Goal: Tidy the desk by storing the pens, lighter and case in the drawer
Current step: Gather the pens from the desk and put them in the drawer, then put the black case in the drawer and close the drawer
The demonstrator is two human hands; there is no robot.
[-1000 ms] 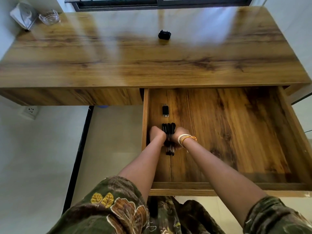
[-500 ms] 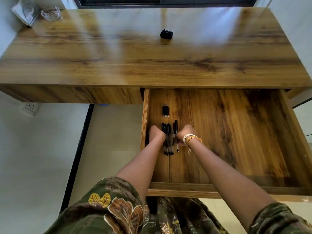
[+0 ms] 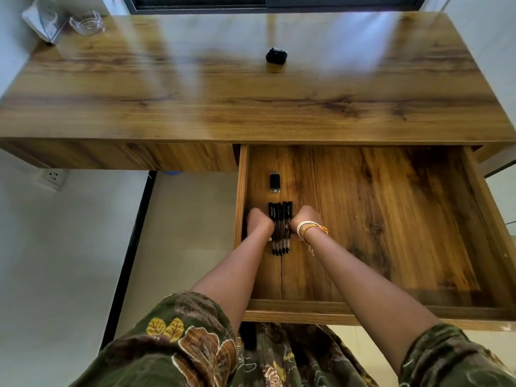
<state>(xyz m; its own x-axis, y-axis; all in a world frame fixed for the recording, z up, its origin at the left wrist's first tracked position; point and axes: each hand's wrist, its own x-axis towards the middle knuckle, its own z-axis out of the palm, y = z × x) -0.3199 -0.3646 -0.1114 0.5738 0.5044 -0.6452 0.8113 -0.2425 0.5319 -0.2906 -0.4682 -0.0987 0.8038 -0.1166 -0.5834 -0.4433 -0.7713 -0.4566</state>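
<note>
Several black pens (image 3: 280, 227) lie side by side in the left part of the open wooden drawer (image 3: 391, 219). My left hand (image 3: 258, 223) presses against their left side and my right hand (image 3: 303, 223) against their right, squeezing them into a tight row. A black lighter (image 3: 274, 182) lies flat in the drawer just beyond the pens. The small black case (image 3: 276, 55) sits on the desk top (image 3: 195, 88), near the middle towards the back.
A glass ashtray (image 3: 86, 22) and a clear holder (image 3: 46, 19) stand at the desk's far left corner. A wall socket (image 3: 51, 175) shows below the desk on the left. The drawer's right part holds nothing.
The pens, spread apart half a second ago, are now pushed together into a neat row between my two hands.
</note>
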